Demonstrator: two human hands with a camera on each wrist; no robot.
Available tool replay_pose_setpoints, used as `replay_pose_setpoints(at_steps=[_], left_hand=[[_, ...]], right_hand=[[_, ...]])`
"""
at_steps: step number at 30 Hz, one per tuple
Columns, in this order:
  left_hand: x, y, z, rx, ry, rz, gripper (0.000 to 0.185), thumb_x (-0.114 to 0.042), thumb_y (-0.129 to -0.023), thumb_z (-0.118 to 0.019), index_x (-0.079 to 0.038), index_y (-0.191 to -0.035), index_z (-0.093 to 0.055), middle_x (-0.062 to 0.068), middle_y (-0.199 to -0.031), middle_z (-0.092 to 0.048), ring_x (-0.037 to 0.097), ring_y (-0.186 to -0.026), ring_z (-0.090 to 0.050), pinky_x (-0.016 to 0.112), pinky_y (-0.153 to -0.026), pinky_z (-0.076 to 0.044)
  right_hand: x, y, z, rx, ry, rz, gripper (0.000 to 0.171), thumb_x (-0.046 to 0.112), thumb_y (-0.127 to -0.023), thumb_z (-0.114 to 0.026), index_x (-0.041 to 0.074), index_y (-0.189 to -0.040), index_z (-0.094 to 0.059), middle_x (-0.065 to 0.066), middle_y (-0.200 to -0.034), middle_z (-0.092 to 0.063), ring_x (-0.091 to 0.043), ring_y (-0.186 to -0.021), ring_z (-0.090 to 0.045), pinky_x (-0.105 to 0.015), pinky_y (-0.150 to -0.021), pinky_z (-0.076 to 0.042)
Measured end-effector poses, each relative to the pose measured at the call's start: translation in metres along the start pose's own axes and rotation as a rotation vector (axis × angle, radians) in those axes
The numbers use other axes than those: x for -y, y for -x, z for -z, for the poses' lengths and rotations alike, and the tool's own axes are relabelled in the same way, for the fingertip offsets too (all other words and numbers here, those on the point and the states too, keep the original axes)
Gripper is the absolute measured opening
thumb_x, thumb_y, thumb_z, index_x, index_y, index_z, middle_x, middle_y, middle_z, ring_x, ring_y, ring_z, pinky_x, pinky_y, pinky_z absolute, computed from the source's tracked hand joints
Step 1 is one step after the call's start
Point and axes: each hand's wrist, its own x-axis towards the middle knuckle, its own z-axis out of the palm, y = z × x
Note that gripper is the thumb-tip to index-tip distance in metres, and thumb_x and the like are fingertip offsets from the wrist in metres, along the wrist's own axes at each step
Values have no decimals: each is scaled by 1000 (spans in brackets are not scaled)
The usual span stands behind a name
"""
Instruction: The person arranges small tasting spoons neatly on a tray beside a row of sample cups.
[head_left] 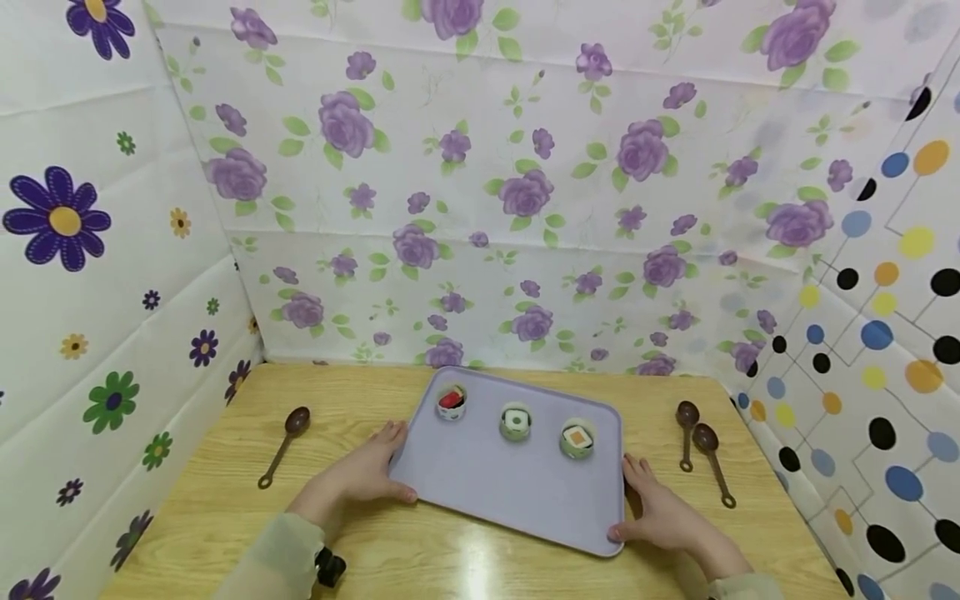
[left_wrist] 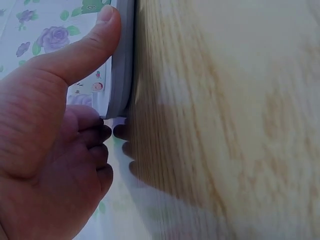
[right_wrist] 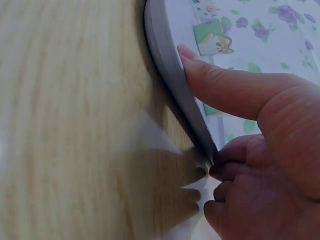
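A lilac rectangular tray (head_left: 510, 492) lies slightly askew at the middle of the wooden table. My left hand (head_left: 367, 468) grips its left side, the thumb (left_wrist: 95, 47) over the rim and the other fingers curled against the edge, close over the table. At the right side my right hand (head_left: 663, 510) holds the tray the same way, its thumb (right_wrist: 220, 82) on the rim near the front corner. On the tray stand three small cups: a white one (head_left: 452, 410) with a red-topped sushi-like piece, a green one (head_left: 515, 430) with a white-and-green piece, and another green one (head_left: 577, 450) with a white-and-orange piece.
One brown spoon (head_left: 297, 422) lies left of the tray. Two more brown spoons, one (head_left: 687, 415) behind the other (head_left: 706, 438), lie to the right. Flower-printed sheets (head_left: 480, 208) enclose the table (head_left: 360, 550) at the back and left, a dotted sheet (head_left: 885, 400) at the right.
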Motion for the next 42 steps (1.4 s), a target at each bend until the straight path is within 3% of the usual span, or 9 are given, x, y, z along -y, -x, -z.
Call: replay_pose_setpoints(at_steps=[16,26,42], left_hand=[[-1,8,-2,-19,37,-26,128,-46,-81,-94,12,-165,-16,31,-174,-10,49,-161,-3,64,-128,-13],[-4,6,-8,-19,53,-50,130,-47,-81,-94,13,-165,-14,31,-175,-8,49,-161,0,64,-128,-11],[-15,6,-10,-41,68,48,132,-36,-71,-102,18,-161,-23,34,-172,-13,50,-160,-9,62,-128,-17]], right_hand=[[-7,-30,17,49,-14,28,123,27,-82,-95,-11,-166,-13,-33,-173,-7,-59,-156,5,-75,-122,-8],[-11,-43,27,47,34,8,121,16,-80,-94,-10,-167,-13,-34,-173,-4,-57,-157,6,-75,-122,-8],[-3,-52,26,50,38,-25,120,7,-80,-91,-10,-167,-10,-33,-173,-4,-56,-157,5,-73,-123,-10]])
